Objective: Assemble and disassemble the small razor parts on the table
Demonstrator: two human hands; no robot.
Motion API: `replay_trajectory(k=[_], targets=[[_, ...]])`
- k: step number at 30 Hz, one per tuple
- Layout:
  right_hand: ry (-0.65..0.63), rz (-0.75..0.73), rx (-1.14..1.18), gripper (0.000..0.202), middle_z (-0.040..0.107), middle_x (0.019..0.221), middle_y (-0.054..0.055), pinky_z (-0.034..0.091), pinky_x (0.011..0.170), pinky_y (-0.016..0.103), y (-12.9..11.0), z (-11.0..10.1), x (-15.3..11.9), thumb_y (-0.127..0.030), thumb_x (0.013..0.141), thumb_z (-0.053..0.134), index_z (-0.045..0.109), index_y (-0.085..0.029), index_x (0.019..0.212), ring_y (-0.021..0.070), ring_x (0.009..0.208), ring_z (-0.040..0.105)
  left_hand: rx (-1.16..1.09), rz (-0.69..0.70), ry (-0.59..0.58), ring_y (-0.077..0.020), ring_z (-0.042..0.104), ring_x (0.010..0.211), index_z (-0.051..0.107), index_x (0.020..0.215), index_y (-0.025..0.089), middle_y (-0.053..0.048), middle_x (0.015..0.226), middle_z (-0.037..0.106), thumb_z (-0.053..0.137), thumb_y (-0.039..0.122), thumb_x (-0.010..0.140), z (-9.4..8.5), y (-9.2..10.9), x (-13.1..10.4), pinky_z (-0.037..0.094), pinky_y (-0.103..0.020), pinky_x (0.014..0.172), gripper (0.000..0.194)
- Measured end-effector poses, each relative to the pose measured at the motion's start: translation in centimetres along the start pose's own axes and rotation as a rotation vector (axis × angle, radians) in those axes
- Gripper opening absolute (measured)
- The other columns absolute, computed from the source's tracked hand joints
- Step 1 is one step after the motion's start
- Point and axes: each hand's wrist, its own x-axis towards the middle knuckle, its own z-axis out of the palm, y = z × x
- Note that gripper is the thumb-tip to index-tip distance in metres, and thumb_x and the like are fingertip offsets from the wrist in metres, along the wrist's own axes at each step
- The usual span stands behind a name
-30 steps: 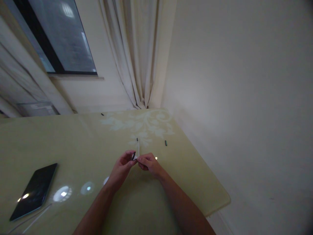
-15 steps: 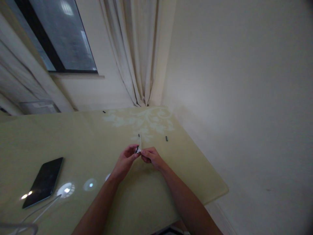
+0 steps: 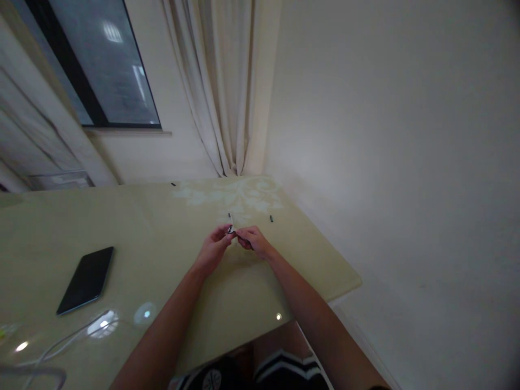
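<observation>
Above the table, my left hand (image 3: 214, 248) pinches a small dark and white piece (image 3: 231, 229) between thumb and fingers. My right hand (image 3: 252, 242) meets it from the right, its fingers closed on a thin dark item that sticks out below the fingers; what it is cannot be made out. A thin white strip rises just behind the fingertips. Two small dark pieces lie beyond the hands, one (image 3: 229, 215) straight behind them and another (image 3: 271, 219) to the right.
A black tablet (image 3: 86, 280) lies on the pale green table (image 3: 154, 233) at left, with a white cable (image 3: 60, 344) nearer me. Another small dark piece (image 3: 173, 184) is by the far edge. Curtains and walls stand behind and right.
The view has shifted, showing more of my lap below the table edge. Both hands stay together at the small piece, and a dark item now shows under my right fingers.
</observation>
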Motion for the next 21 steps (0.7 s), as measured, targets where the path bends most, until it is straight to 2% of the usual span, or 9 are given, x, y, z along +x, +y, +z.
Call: replay_trajectory(k=[7,15,19,21], targets=[[-0.129,0.01,-0.075,0.055,0.043,0.053,-0.007,0.018,0.044,0.023,-1.3,-1.7,0.0,-0.067,0.078,0.073,0.067,-0.012,0.079,0.0065,0.045,0.031,-0.006,0.032,-0.016,-0.0151,0.07,0.089,0.076,0.098,0.02,-0.001,0.091,0.077,0.099,0.031,0.057,0.8,-0.3,0.1,0.048,-0.024,0.078,0.048],[-0.111,-0.048,-0.042,0.058,0.042,0.05,-0.005,0.02,0.045,0.025,-0.4,-1.5,-1.3,-0.069,0.084,0.067,0.057,-0.016,0.062,0.0073,0.045,0.031,-0.013,-0.014,-0.027,-0.0138,0.069,0.081,0.075,0.105,0.022,0.0,0.09,0.075,0.099,0.03,0.059,0.5,-1.3,0.0,0.049,-0.024,0.075,0.053],[-0.098,-0.037,-0.014,0.056,0.044,0.05,-0.005,0.02,0.045,0.025,-0.5,-1.8,-1.5,-0.069,0.083,0.067,0.062,-0.015,0.066,0.0073,0.044,0.031,-0.036,-0.05,-0.03,-0.017,0.071,0.091,0.074,0.107,0.023,-0.003,0.099,0.076,0.098,0.029,0.06,0.5,-1.4,-0.3,0.049,-0.025,0.078,0.053],[-0.109,-0.031,-0.01,0.056,0.043,0.05,-0.005,0.02,0.045,0.025,-0.6,-1.7,-1.5,-0.069,0.083,0.068,0.064,-0.015,0.068,0.0073,0.044,0.031,-0.019,-0.037,-0.023,-0.0172,0.071,0.089,0.074,0.108,0.022,-0.004,0.099,0.077,0.097,0.028,0.062,0.5,-1.3,-0.5,0.05,-0.026,0.079,0.052]])
